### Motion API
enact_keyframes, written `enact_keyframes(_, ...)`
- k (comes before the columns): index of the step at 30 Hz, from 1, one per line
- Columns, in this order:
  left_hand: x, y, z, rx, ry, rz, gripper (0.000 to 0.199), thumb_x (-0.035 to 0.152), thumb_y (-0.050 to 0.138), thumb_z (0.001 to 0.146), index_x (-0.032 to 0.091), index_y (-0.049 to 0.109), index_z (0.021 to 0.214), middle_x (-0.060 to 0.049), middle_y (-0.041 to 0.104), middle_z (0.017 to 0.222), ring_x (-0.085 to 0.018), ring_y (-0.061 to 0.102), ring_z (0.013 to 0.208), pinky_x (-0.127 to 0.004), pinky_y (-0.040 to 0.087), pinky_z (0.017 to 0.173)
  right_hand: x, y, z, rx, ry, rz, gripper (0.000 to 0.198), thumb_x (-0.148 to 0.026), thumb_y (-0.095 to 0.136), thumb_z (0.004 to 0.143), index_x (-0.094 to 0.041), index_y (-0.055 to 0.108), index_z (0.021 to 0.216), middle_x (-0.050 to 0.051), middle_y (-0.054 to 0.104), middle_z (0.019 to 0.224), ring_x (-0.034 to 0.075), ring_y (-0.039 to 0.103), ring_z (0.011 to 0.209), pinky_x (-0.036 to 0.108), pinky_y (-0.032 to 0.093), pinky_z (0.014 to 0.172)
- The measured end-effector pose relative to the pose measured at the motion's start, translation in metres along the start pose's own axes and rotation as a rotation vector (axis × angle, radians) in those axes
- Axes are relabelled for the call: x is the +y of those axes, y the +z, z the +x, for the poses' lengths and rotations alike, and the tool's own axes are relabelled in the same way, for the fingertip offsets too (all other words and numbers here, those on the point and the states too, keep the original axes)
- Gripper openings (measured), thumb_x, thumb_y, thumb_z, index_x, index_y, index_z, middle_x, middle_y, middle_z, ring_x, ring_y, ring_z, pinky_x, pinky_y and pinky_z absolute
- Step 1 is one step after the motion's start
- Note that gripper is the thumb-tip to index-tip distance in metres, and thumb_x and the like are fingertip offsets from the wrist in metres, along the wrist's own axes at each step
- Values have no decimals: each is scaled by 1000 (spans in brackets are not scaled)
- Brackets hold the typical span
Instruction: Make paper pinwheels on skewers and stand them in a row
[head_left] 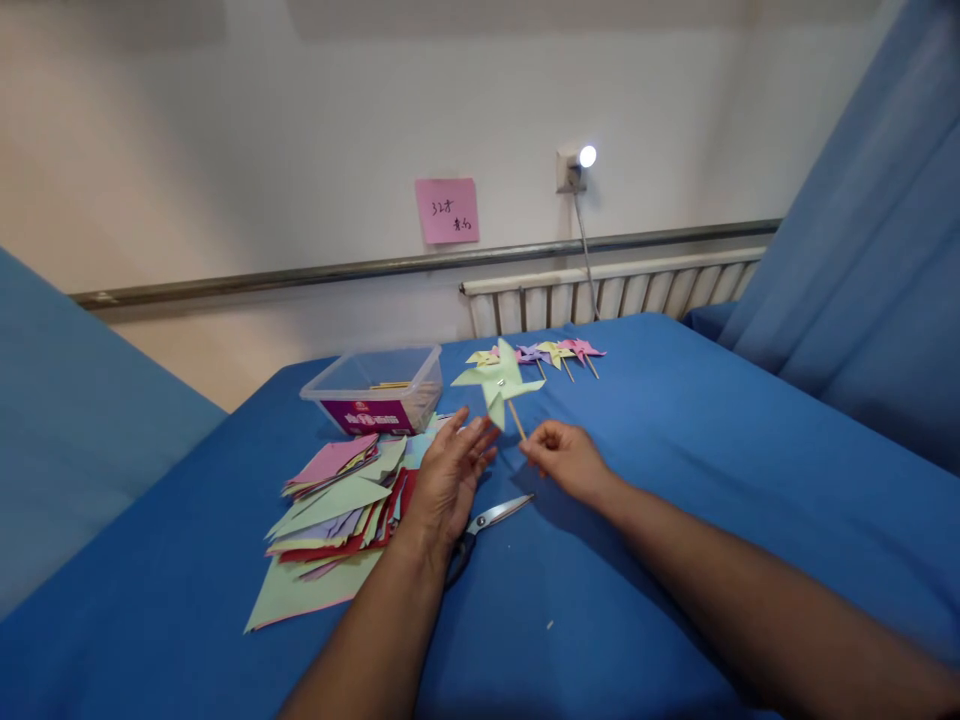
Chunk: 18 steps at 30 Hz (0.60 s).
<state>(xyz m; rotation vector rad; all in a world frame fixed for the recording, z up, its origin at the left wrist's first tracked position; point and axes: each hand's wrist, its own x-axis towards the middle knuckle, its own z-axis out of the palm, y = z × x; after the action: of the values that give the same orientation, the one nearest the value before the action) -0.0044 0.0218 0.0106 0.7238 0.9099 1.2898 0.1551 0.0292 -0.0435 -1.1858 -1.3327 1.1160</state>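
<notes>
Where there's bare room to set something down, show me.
Blue cloth lies bare between the right forearm and the right-hand curtain, also left of the paper stack. Crowded: around the left hand, with that stack, scissors and plastic box.

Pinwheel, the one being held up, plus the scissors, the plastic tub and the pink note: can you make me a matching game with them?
Things:
1. Pale green pinwheel
2. Scissors
3. Clear plastic tub
4. Pink note

Where they are:
A. Standing behind the stack of paper
B. Stuck on the wall, above the metal rail
C. Lying on the blue cloth, beside the left wrist
D. Up in the air, its stick held in the right hand

Right pairs: 1-D, 2-C, 3-A, 4-B
</notes>
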Motion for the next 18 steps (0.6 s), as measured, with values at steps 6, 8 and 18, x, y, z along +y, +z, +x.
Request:
enact_keyframes(6,-6,-2,1,36,-57,92,39,28,75,68,17,63,104,-14,67,111,-17,67,86,-24,51,67,17,-83,50,463,190,-673,27,-39,50,82,-18,64,73,7,70,75,18,64,69,26,44,60)
enact_keyframes(8,-8,-1,0,36,-70,106,35,26,75,68,16,65,100,-13,69,105,-15,67,81,-23,50,65,22,-113,61,524,250,-767,27,-37,50,82,-17,66,74,10,70,79,22,65,78,28,44,66)
enact_keyframes(18,-18,0,-1,-11,-95,221,29,24,76,65,14,66,91,-12,71,92,-13,64,68,-22,49,60,43,-162,109,601,467,-988,31,-33,49,84,-16,72,95,17,69,101,29,64,98,36,48,77)
